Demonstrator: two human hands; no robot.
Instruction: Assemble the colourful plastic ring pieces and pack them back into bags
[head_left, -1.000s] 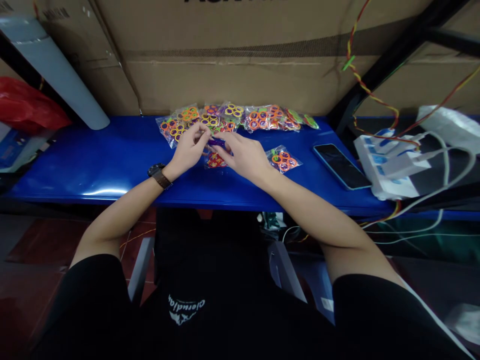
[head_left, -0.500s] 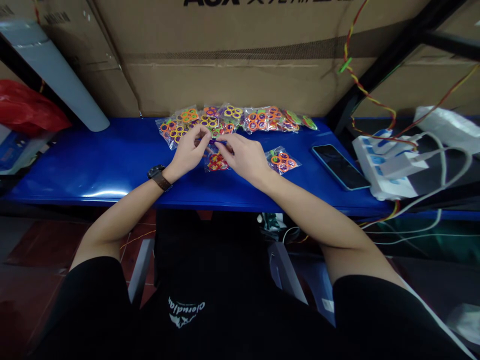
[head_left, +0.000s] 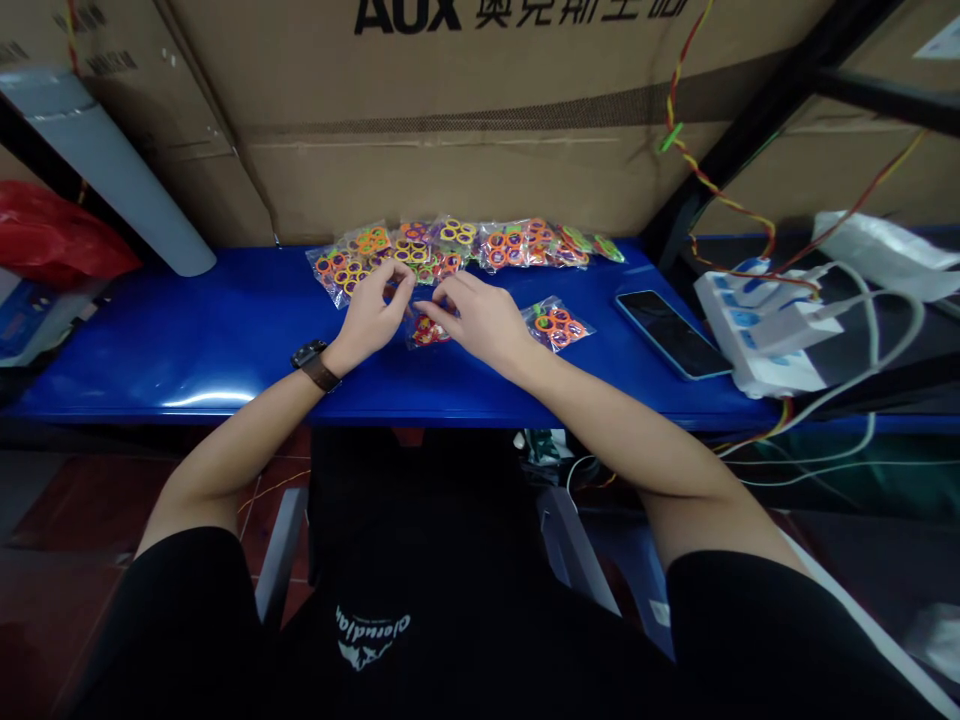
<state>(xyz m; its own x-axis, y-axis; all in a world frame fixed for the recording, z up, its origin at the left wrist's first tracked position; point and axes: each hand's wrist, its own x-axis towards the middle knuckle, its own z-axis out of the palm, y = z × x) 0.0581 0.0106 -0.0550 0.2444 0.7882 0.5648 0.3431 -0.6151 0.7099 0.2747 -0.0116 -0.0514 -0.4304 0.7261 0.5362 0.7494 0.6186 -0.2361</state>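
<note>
Left grip: our left grip point(head_left: 370, 322) sits above the desk point(head_left: 187, 350), with a dark wristwatch point(head_left: 315, 365) on the wrist. Its fingers curve inward toward the right grip. We cannot tell whether it has hold of anything.

Right grip: our right grip point(head_left: 480, 322) reaches in from the other side, its fingertips point(head_left: 439, 310) angled down and toward the left grip. The two grips are close but not touching. We cannot tell whether it is pinching anything, as the fingers hide what lies between them.

Small packet: a small clear packet point(head_left: 426, 333) of red and yellow pieces lies on the desk, directly below the gap between the grips and partly under them.

Row of packets: clear packets of coloured plastic rings point(head_left: 450, 250) lie in an overlapping row just beyond both grips.

Loose packet: a clear packet of orange rings point(head_left: 559, 325) lies just right of the right grip.

Handling: we judge the packets light, soft and slippery, with film that could crease or tear. A flat pinch at a packet's edge should hold better than squeezing the contents.

Look: the film is glossy, and the rings are bright orange, yellow, purple and green.

Further right: a smartphone point(head_left: 673, 335) in a blue case lies well right of the right grip, beside a white power strip point(head_left: 757, 330).
</note>
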